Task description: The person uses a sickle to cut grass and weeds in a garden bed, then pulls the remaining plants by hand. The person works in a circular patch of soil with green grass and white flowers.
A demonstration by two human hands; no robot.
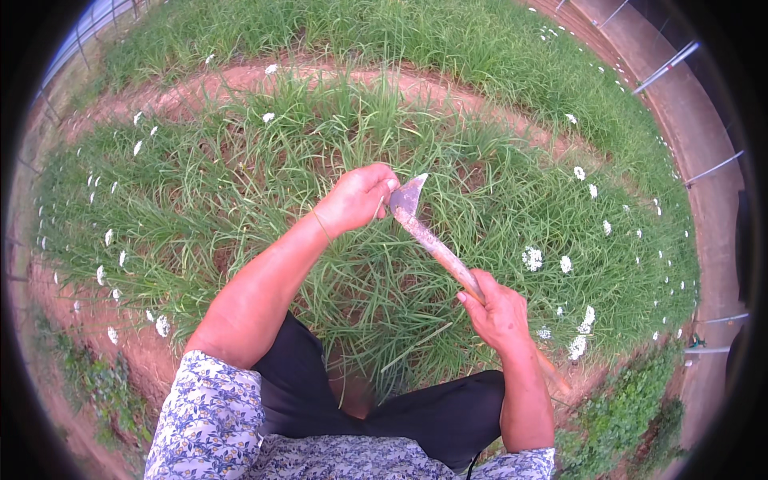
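A small hand hoe with a pointed metal blade and a worn wooden handle is held up over a bed of long green leaves. My right hand grips the handle low down. My left hand is up at the blade, fingers curled against its flat side near the tip. Both forearms come in from the bottom of the view, over my dark trousers and flowered shirt.
Rows of grass-like plants with white round flower heads run across the view, split by reddish bare soil paths. Thin metal poles stand along the right edge. Low weeds grow at the lower right.
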